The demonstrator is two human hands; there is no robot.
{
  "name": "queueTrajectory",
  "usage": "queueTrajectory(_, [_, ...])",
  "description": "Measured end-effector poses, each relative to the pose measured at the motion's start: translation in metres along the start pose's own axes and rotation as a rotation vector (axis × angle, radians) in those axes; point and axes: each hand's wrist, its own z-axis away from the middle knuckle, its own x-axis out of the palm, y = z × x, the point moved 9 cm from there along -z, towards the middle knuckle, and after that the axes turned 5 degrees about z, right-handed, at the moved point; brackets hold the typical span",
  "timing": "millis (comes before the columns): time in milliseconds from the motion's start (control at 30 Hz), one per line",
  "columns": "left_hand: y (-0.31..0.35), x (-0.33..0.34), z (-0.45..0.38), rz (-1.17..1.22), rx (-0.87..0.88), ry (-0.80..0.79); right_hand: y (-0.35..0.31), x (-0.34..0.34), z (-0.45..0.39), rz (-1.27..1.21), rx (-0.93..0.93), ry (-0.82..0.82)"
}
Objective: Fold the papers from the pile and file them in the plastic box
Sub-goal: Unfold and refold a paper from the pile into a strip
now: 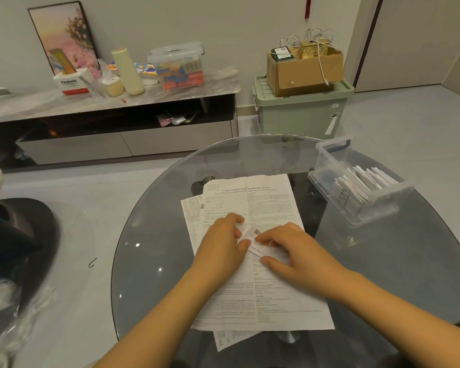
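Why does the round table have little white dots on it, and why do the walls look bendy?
Head view: the dots are room lights glinting off the glass table; the wide-angle lens bends straight lines near the edges, like the low cabinet; the folded paper between the left hand and right hand looks slightly blurry.
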Motion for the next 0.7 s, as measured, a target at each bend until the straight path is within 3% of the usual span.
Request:
queueTrajectory(267, [-0.003, 0.001, 0.003, 0.173, -0.116, 0.006, 0.005, -0.003, -0.004, 0.084, 0.001, 0.096])
queueTrajectory(500, [-0.01, 0.008, 0.003, 0.472, -0.274, -0.045, -0.01, -0.018, 0.0, 0.227, -0.132, 0.263])
queueTrajectory(601, [-0.003, 0.006, 0.004, 0.512, -0.215, -0.053, -0.017, -0.027, 0.003, 0.244, -0.188, 0.332])
queueTrajectory(701, [0.018, -0.005, 0.008, 0.382, -0.01, -0.006, -0.017, -0.038, 0.005, 0.232, -0.178, 0.382])
